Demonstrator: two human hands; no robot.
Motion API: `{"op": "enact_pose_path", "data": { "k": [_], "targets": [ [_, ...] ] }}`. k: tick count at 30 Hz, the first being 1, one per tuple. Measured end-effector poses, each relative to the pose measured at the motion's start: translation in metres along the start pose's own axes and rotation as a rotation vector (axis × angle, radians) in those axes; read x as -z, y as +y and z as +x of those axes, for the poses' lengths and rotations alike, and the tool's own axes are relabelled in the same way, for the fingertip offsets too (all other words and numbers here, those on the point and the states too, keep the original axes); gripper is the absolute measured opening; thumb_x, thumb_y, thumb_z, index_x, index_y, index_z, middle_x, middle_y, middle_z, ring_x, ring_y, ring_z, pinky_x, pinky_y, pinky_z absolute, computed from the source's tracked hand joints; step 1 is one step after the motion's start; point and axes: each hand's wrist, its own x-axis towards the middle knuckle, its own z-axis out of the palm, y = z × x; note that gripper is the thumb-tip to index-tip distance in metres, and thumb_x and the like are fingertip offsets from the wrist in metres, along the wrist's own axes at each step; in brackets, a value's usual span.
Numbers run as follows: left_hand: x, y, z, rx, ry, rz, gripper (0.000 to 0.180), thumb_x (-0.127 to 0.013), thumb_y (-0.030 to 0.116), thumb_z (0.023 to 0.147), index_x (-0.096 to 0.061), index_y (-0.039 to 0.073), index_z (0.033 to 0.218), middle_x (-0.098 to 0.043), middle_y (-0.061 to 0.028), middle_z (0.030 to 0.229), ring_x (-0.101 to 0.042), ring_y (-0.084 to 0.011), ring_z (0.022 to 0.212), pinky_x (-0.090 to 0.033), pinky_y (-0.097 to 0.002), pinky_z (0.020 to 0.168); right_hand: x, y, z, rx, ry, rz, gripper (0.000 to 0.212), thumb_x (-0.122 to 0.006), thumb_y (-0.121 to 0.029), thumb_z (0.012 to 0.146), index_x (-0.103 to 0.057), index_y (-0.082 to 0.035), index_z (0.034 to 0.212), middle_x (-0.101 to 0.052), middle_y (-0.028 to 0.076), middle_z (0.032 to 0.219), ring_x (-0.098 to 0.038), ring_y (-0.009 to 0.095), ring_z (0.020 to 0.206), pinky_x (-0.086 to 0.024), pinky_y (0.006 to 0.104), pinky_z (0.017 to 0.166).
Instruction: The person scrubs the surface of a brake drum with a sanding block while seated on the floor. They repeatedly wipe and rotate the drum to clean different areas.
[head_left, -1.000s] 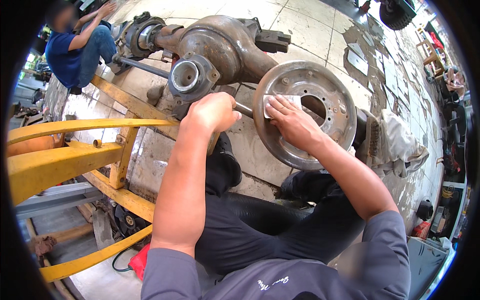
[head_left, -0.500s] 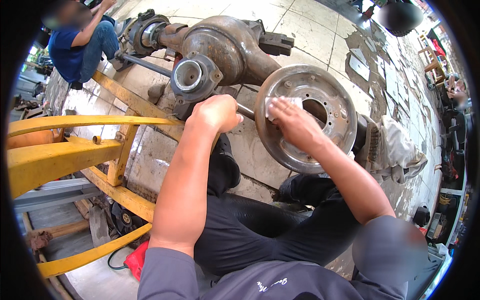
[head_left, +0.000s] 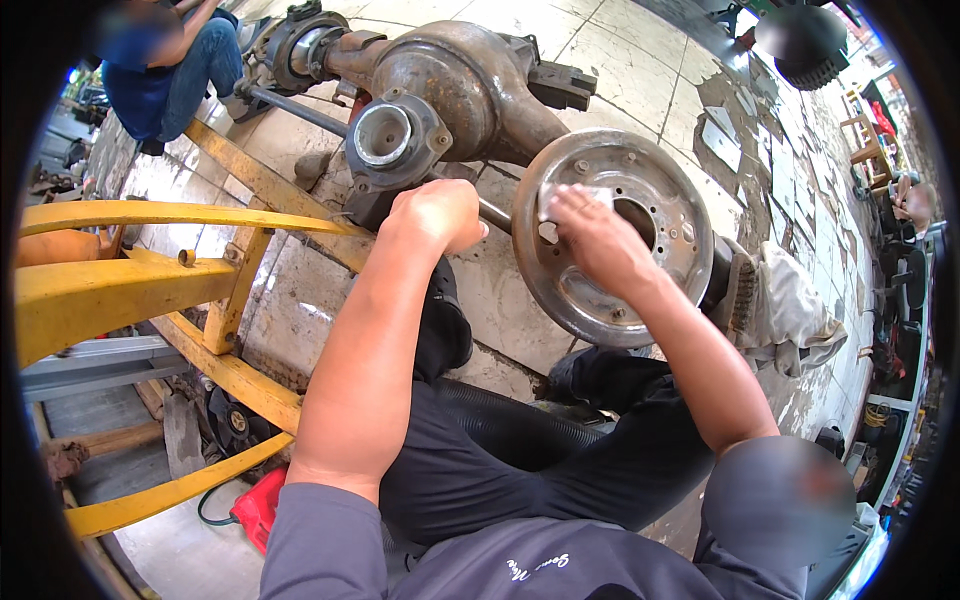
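Observation:
My right hand (head_left: 603, 238) presses a folded white cloth or pad (head_left: 546, 203) against the face of a round metal brake plate (head_left: 585, 292). The plate has a large center hole and several small holes around it. It stands at the end of a rusty axle housing (head_left: 535, 122) with a bulging middle. My left hand (head_left: 437, 213) is curled closed, knuckles up, beside a grey flange (head_left: 384, 136) and the end of a rod (head_left: 493, 213). Whatever its fingers may hold is hidden beneath the hand.
A yellow metal frame (head_left: 130, 290) fills the left side. Another person (head_left: 170, 80) crouches at the far left beside the axle's other end. A pale cloth (head_left: 795, 300) lies right of the plate. A red object (head_left: 262, 508) is at lower left; cracked tiles (head_left: 720, 140) cover the floor.
My right hand, with the white cloth or pad, has moved slightly right and its fingers have turned. My left hand stays closed in about the same place. The whole view has shifted a little.

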Motion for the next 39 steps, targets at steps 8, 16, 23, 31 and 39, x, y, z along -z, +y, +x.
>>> {"op": "enact_pose_path", "data": {
  "k": [8,16,23,31,39],
  "targets": [
    [0.001,0.002,0.0,-0.004,0.015,-0.013,0.034,-0.065,0.031,0.09,-0.068,0.012,0.118,-0.067,-0.0131,0.117,-0.062,-0.0306,0.112,-0.048,-0.0417,0.097,0.003,0.013,0.006,-0.015,0.057,-0.072,0.039,-0.058,-0.011,0.093,-0.056,-0.003,0.132,-0.048,0.019,0.145,-0.039,0.034,0.14,-0.033,0.0432,0.117],
    [-0.002,-0.001,0.003,0.002,0.007,-0.014,0.032,-0.064,0.031,0.092,-0.068,0.012,0.117,-0.068,-0.0133,0.114,-0.064,-0.0311,0.108,-0.05,-0.0417,0.095,0.008,0.018,0.001,-0.115,0.049,-0.032,0.039,-0.056,-0.014,0.096,-0.054,-0.002,0.133,-0.048,0.02,0.144,-0.038,0.036,0.14,-0.034,0.0437,0.115],
    [0.002,0.0,-0.001,0.024,-0.01,-0.037,0.033,-0.065,0.032,0.092,-0.068,0.012,0.117,-0.068,-0.0138,0.116,-0.063,-0.0308,0.11,-0.05,-0.0421,0.095,-0.004,0.017,-0.003,-0.048,0.073,-0.108,0.037,-0.058,-0.012,0.094,-0.058,-0.004,0.13,-0.051,0.019,0.142,-0.043,0.032,0.138,-0.035,0.041,0.114],
    [0.004,0.001,-0.005,0.023,-0.008,-0.035,0.033,-0.064,0.031,0.092,-0.068,0.01,0.117,-0.067,-0.013,0.119,-0.063,-0.0318,0.112,-0.05,-0.0425,0.097,0.0,0.017,-0.003,-0.143,0.119,-0.094,0.036,-0.059,-0.011,0.094,-0.059,-0.005,0.13,-0.051,0.02,0.141,-0.043,0.034,0.136,-0.037,0.0423,0.112],
    [0.003,0.003,0.0,0.017,-0.025,-0.041,0.035,-0.064,0.032,0.093,-0.068,0.008,0.118,-0.066,-0.0139,0.122,-0.063,-0.0315,0.114,-0.05,-0.0426,0.097,0.006,0.006,-0.004,-0.087,0.013,-0.109,0.036,-0.058,-0.013,0.095,-0.06,-0.01,0.131,-0.051,0.015,0.143,-0.042,0.032,0.138,-0.038,0.041,0.113]
  ]
}}
